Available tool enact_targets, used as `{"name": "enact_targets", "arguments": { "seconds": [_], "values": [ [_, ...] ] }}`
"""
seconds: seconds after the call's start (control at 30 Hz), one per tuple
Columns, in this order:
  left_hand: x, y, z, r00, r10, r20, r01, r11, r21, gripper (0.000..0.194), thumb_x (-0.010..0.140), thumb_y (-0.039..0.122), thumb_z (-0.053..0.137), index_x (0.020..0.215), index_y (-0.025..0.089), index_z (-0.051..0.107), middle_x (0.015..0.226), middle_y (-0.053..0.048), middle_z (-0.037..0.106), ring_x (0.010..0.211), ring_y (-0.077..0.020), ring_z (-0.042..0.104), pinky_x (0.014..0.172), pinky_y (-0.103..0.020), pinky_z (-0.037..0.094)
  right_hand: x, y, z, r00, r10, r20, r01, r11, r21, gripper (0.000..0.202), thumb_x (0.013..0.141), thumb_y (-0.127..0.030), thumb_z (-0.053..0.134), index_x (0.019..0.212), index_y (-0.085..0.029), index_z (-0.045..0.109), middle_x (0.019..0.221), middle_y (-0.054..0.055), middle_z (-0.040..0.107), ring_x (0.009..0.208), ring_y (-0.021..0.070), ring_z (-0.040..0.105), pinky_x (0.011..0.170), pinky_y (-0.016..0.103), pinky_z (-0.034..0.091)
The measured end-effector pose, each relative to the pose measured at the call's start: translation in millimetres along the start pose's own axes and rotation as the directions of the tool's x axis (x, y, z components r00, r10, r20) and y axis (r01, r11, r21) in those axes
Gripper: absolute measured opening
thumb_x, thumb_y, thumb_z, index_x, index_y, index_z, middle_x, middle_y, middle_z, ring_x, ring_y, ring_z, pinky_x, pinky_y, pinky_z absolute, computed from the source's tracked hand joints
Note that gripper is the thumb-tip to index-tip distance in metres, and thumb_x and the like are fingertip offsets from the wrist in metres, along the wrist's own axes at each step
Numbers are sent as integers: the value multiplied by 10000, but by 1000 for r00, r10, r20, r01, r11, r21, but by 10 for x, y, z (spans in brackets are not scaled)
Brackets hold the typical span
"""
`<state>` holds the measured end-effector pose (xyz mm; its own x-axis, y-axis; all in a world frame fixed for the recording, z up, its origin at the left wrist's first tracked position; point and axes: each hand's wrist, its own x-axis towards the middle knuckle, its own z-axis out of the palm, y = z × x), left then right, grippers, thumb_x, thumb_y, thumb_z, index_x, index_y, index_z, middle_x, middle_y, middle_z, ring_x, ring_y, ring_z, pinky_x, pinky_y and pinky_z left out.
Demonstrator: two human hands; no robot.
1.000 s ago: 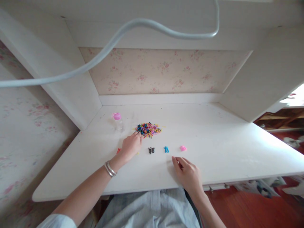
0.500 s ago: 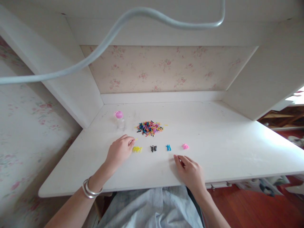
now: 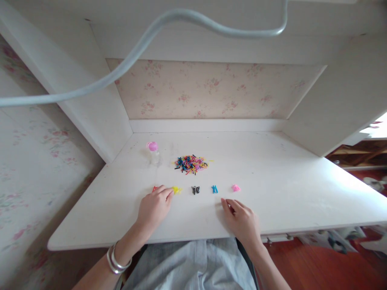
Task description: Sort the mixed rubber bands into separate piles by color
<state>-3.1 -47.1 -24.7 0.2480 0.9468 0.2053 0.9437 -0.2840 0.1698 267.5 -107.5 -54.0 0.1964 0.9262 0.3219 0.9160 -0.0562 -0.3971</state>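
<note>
My left hand [image 3: 155, 203] is pinched at the left edge of a small yellow pile of rubber bands [image 3: 177, 190], fingertips touching it. A bit of red [image 3: 155, 188] shows just behind that hand, mostly hidden. In the same row lie black rubber bands [image 3: 196, 190], blue rubber bands [image 3: 214, 189] and a pink bunch of rubber bands [image 3: 236, 188]. Below the blue and pink ones my right hand [image 3: 242, 217] rests on the desk, fingers curled together with nothing seen in them. A large heap of mixed-colour rubber bands [image 3: 191, 164] lies behind the row.
A clear little container [image 3: 155, 157] with a pink lid [image 3: 152, 146] stands left of the heap on the white desk [image 3: 272, 173]. Side panels and a wallpapered back wall [image 3: 211, 88] enclose the desk. A pale cable [image 3: 181, 15] crosses the top of the view.
My left hand has come down from above the yellow pile, with a yellow strand at its fingertips, to the pile's left edge. Red bits now show behind it. My right hand stays put.
</note>
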Motion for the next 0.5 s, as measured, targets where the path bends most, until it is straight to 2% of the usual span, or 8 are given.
{"name": "enact_targets", "arguments": {
  "seconds": [0.13, 0.3, 0.4, 0.5],
  "values": [
    [-33, -22, -17, 1000, 6, -14, -7, 999, -38, 302, 925, 334, 381, 948, 278, 677, 908, -18, 693, 775, -150, 645, 625, -224, 433, -2, -7, -3, 1000, 9, 6, -9, 1000, -3, 449, 919, -488, 356, 802, -251, 718, 733, 20, 691, 607, 117, 597, 542, 212, 312],
    [-127, -110, -69, 995, -11, -101, -3, 991, -132, 281, 913, 345, 406, 928, 254, 672, 933, -23, 691, 793, -150, 641, 689, -231, 456, -8, 12, 6, 1000, 19, 16, -19, 1000, 12, 437, 921, -483, 357, 807, -255, 711, 757, 18, 696, 628, 125, 603, 561, 212, 323],
    [-228, -212, -69, 988, -33, -149, -1, 975, -220, 264, 905, 362, 423, 921, 232, 651, 954, -31, 684, 720, -131, 624, 693, -230, 460, 20, -10, -24, 999, 35, 33, -38, 995, 89, 454, 913, -497, 357, 798, -239, 712, 747, 27, 695, 604, 124, 592, 569, 212, 341],
    [-345, -319, -23, 982, -65, -176, 7, 949, -316, 244, 893, 374, 448, 934, 217, 630, 920, -31, 684, 709, -131, 612, 691, -226, 459, 105, -141, -97, 998, 17, 61, -29, 981, 194, 489, 908, -510, 352, 772, -210, 712, 696, 40, 680, 574, 121, 572, 563, 211, 351]
  ]
}}
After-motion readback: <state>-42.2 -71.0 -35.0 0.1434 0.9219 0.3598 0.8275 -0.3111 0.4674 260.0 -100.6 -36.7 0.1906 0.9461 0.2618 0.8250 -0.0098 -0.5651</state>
